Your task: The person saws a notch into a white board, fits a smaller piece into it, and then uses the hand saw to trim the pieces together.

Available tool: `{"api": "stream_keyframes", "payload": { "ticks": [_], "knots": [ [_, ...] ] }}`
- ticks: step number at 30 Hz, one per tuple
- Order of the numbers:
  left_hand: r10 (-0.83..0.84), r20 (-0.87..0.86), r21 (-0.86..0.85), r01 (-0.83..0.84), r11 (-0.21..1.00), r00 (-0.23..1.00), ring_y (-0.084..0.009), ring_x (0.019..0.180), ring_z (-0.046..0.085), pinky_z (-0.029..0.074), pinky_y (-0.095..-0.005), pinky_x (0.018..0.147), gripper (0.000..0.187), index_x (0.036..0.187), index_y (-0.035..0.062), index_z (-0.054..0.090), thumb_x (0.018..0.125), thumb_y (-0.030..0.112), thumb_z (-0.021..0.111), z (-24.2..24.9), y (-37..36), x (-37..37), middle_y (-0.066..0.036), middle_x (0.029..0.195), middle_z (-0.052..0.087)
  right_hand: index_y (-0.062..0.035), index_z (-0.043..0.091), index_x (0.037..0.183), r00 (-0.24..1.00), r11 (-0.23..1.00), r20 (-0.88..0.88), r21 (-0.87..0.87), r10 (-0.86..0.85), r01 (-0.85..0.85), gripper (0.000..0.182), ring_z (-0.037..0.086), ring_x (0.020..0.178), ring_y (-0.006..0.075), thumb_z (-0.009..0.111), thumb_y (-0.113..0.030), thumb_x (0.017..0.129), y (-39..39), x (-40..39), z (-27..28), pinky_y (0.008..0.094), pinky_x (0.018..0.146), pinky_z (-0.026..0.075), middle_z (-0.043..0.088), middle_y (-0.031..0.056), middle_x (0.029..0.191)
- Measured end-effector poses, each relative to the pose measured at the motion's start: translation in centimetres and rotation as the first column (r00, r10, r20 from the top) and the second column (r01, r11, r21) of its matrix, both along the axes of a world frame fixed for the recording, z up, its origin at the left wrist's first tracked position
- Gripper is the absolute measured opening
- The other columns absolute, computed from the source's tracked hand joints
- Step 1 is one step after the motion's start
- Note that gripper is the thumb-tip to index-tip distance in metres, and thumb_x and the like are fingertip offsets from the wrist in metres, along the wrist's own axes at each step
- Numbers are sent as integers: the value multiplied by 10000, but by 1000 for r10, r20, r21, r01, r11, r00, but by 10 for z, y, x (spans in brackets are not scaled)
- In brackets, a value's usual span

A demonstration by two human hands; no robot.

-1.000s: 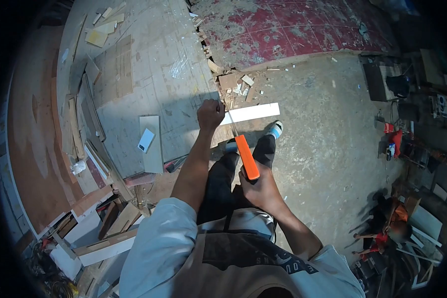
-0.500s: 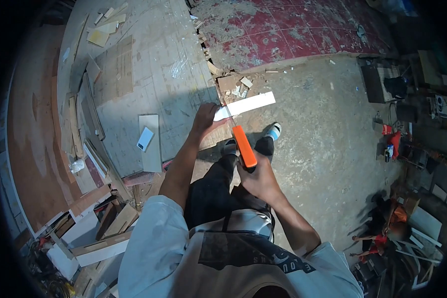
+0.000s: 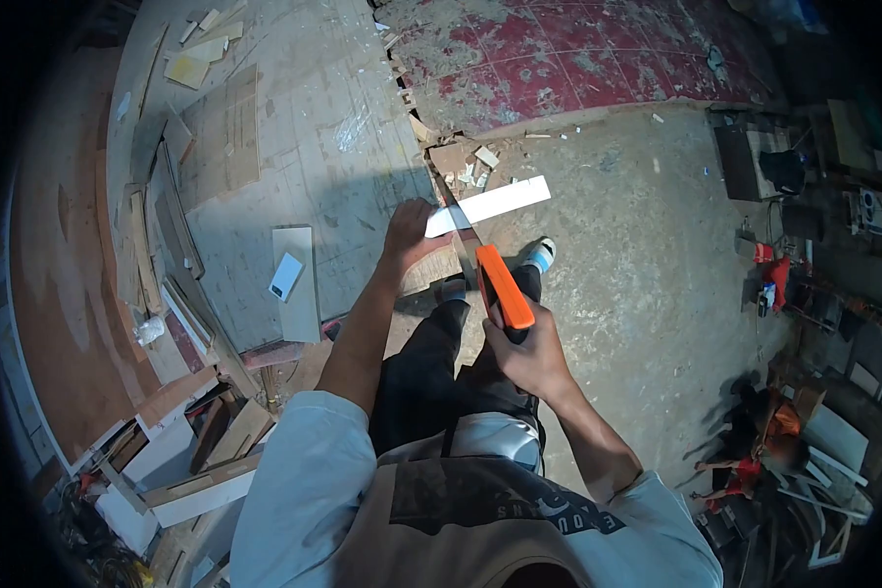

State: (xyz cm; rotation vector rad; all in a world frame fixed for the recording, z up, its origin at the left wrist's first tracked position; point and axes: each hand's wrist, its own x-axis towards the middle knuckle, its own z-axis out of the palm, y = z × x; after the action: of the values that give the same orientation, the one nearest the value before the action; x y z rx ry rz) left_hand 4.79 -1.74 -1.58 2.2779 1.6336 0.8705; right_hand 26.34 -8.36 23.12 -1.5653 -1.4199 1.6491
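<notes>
A hand saw with an orange handle (image 3: pixel 508 290) is in my right hand (image 3: pixel 531 359), its fingers wrapped round the grip. The thin saw blade (image 3: pixel 465 227) lies across a white strip of board (image 3: pixel 506 200). My left hand (image 3: pixel 409 231) presses that strip down at its near end, on the corner of the wooden worktable (image 3: pixel 363 225). Beyond the blade, the strip's other end juts out past the table edge, over the floor. Some of my left fingers are hard to make out.
On the worktable lie a white phone (image 3: pixel 285 275) on a pale board (image 3: pixel 297 314) and wood scraps (image 3: pixel 188 69). Offcuts (image 3: pixel 475 171) lie beside the table corner. Boards (image 3: pixel 206 480) are piled at lower left. A person in red (image 3: pixel 745 475) is at lower right.
My right hand and the saw have shifted right. The white strip and my left hand have moved only slightly.
</notes>
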Motion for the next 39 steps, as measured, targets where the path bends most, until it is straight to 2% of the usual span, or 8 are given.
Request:
{"api": "stream_keyframes", "payload": {
  "ticks": [3, 8, 13, 19, 21, 28, 34, 39],
  "knots": [
    [-23, -4, -32, 23, 999, 1000, -302, 773, 540, 454, -407, 697, 451, 862, 51, 575, 583, 303, 825, 0, 0, -1, -100, 828, 534, 12, 513, 798, 1000, 993, -10, 119, -8, 10, 79, 523, 633, 167, 592, 19, 795, -8, 5, 1, 308, 625, 437, 526, 107, 680],
    [22, -61, -39, -25, 999, 998, -281, 811, 548, 463, -385, 757, 468, 896, 61, 565, 599, 335, 801, 4, 0, 1, -94, 857, 540, 11, 502, 785, 999, 993, -28, 118, -18, 22, 98, 505, 627, 143, 599, 27, 779, -3, 9, 18, 305, 614, 438, 518, 99, 670],
    [-24, 8, -32, 24, 999, 1000, -306, 802, 538, 448, -408, 722, 475, 912, 45, 565, 600, 318, 799, 6, 0, 0, -112, 849, 524, 11, 486, 765, 997, 977, 0, 201, -76, 74, 110, 500, 624, 141, 594, 0, 783, 23, -11, -38, 313, 620, 442, 540, 125, 658],
    [-37, 7, -34, 37, 999, 999, -322, 786, 530, 430, -421, 690, 475, 904, 33, 579, 591, 307, 809, 5, 0, -1, -118, 835, 516, 4, 504, 769, 997, 992, -41, 108, -62, 66, 82, 492, 624, 141, 584, -13, 776, 37, -20, -83, 324, 620, 437, 533, 127, 641],
    [-33, 16, -37, 33, 999, 999, -322, 785, 530, 429, -421, 689, 468, 897, 33, 586, 592, 307, 811, 3, 1, -2, -117, 832, 519, -26, 451, 738, 998, 988, -50, 151, -25, 33, 161, 455, 650, 69, 587, 10, 816, 36, -24, -90, 246, 582, 388, 475, 3, 666],
    [-32, -24, -45, 31, 999, 999, -307, 794, 530, 437, -406, 713, 466, 897, 47, 591, 628, 368, 795, 2, -1, -2, -107, 838, 529, -14, 467, 753, 999, 991, -43, 132, -30, 35, 124, 449, 677, 62, 564, 26, 819, 36, -28, -93, 243, 606, 393, 471, 2, 673],
    [-15, -22, -57, 13, 998, 1000, -301, 797, 520, 427, -399, 713, 467, 887, 51, 582, 614, 361, 798, -1, -1, -1, -102, 845, 526, 38, 512, 815, 1000, 991, 3, 132, 6, -6, 71, 477, 726, 97, 567, 9, 781, 41, -31, -82, 273, 675, 424, 520, 38, 705],
    [-2, 4, -44, 2, 999, 1000, -290, 789, 516, 420, -392, 706, 444, 875, 55, 574, 597, 318, 800, 4, -1, 1, -92, 840, 521, 57, 535, 850, 997, 978, 72, 202, 37, -51, 119, 565, 696, 163, 574, -7, 757, 42, -35, -79, 329, 681, 457, 583, 155, 704]
  ]
}}
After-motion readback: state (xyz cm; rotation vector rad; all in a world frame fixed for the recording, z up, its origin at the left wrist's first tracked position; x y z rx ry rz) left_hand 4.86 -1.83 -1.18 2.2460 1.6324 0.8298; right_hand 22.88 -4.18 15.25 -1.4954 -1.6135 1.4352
